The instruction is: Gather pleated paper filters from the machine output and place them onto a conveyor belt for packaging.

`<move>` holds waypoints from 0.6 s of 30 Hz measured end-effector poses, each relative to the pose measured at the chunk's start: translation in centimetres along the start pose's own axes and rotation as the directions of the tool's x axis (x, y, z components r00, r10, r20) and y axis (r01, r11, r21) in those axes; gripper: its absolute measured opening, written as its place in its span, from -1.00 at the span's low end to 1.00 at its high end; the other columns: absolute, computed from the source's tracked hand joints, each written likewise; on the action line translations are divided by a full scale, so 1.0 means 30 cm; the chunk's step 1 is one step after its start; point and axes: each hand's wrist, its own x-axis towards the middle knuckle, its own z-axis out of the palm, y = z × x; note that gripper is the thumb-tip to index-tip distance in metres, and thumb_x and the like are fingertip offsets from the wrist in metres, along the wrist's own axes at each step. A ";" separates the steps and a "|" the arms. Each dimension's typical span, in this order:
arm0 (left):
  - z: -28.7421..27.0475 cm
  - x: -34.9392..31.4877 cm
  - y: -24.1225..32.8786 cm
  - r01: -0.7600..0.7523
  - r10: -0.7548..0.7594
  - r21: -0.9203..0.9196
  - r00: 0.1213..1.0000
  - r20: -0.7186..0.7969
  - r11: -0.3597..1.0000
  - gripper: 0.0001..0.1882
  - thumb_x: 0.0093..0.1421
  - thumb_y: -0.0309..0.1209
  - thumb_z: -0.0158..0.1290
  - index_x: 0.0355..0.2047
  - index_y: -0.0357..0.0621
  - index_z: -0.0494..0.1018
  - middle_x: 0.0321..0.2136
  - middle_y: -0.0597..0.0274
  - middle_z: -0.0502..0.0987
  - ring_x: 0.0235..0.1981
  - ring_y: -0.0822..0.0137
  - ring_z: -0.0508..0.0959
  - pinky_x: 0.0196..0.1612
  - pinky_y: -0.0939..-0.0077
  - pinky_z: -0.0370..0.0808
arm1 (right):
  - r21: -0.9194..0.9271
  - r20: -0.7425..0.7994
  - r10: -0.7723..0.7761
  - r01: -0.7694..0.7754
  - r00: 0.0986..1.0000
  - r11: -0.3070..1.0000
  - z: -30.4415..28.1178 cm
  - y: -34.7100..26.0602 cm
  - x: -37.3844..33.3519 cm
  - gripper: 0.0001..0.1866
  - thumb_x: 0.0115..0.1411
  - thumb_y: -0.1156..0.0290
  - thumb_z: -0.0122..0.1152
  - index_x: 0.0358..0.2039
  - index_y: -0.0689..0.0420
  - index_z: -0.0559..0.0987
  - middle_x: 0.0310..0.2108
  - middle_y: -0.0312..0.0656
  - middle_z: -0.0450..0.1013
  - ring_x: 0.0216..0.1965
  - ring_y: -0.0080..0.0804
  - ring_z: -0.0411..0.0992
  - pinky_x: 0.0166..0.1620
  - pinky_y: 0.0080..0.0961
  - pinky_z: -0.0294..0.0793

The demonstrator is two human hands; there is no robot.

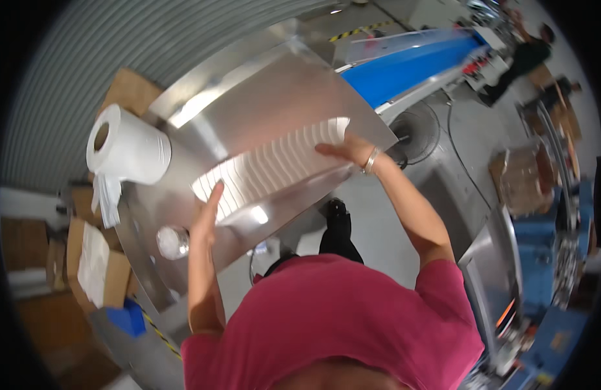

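A long white ribbed bundle (274, 166) lies slantwise between my hands, just above or on the steel table. Thin lines cross it, like many flat pieces packed side by side; what they are I cannot make out. My left hand (206, 211) grips its near left end, thumb on top and the other fingers mostly hidden. At the far right end my right hand (349, 149) holds it, with the thumb laid over the upper face and a bracelet at the wrist. Both hands are closed around the bundle.
The steel table (281, 78) carries a big white roll (141, 153) at left and a clear round container (172, 242). Beyond its right corner runs a blue conveyor belt (411, 68), with a floor fan (414, 136) nearby. An open carton (118, 279) stands at left. Another person (524, 62) is far right.
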 end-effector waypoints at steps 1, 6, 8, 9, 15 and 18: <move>0.035 -0.003 0.051 0.114 -0.110 0.059 0.992 -0.060 0.992 -0.22 0.05 -0.08 0.14 0.17 -0.23 0.11 0.13 0.11 0.23 0.17 0.26 0.18 0.22 0.40 0.00 | -0.197 0.031 0.121 -0.113 0.992 0.974 -0.054 0.004 0.070 -0.47 -0.03 0.04 0.26 -0.19 0.24 0.52 -0.21 -0.10 0.47 -0.22 -0.40 0.42 -0.10 -0.49 0.36; 0.079 0.063 0.058 0.120 -0.117 0.012 0.984 -0.136 0.993 -0.21 0.01 -0.08 0.18 0.14 -0.27 0.16 0.10 0.10 0.28 0.14 0.24 0.24 0.20 0.35 0.02 | 0.154 0.223 -0.172 0.139 0.960 0.978 -0.167 0.022 0.272 -0.28 -0.18 0.04 0.39 -0.08 0.25 0.42 -0.21 -0.09 0.46 -0.21 -0.35 0.42 -0.09 -0.49 0.37; 0.106 0.056 0.062 0.107 -0.118 -0.084 0.983 -0.140 0.991 -0.23 0.02 -0.16 0.18 0.13 -0.31 0.14 0.06 0.08 0.31 0.09 0.25 0.30 0.16 0.42 0.10 | 0.014 0.112 -0.266 0.266 0.957 0.964 -0.183 0.028 0.311 -0.26 -0.17 0.02 0.37 -0.06 0.26 0.40 -0.16 -0.05 0.45 -0.13 -0.27 0.41 -0.04 -0.47 0.34; 0.124 0.049 0.065 0.118 -0.130 -0.087 0.979 -0.155 0.989 -0.23 0.02 -0.16 0.18 0.13 -0.31 0.14 0.06 0.08 0.31 0.09 0.25 0.30 0.16 0.42 0.10 | 0.019 0.131 -0.265 0.264 0.955 0.964 -0.186 0.053 0.335 -0.26 -0.17 0.02 0.37 -0.06 0.26 0.40 -0.16 -0.05 0.45 -0.13 -0.27 0.41 -0.04 -0.47 0.34; 0.169 0.015 0.049 0.111 -0.141 -0.151 0.969 -0.202 0.982 -0.29 0.06 -0.27 0.16 0.13 -0.31 0.13 0.06 0.11 0.31 0.11 0.29 0.27 0.14 0.46 0.13 | -0.050 0.131 -0.350 0.358 0.928 0.932 -0.224 0.125 0.362 -0.18 -0.11 -0.12 0.24 -0.04 0.34 0.35 -0.12 0.08 0.42 -0.04 -0.14 0.38 0.01 -0.44 0.31; 0.156 -0.002 0.047 0.112 -0.153 -0.157 0.948 -0.280 0.981 -0.27 0.04 -0.28 0.18 0.15 -0.28 0.11 0.07 0.11 0.29 0.12 0.29 0.26 0.16 0.46 0.11 | -0.203 0.092 -0.160 0.176 0.983 0.963 -0.273 0.083 0.311 -0.27 -0.02 -0.13 0.15 -0.10 0.33 0.41 -0.19 0.09 0.45 -0.10 -0.13 0.42 -0.04 -0.42 0.34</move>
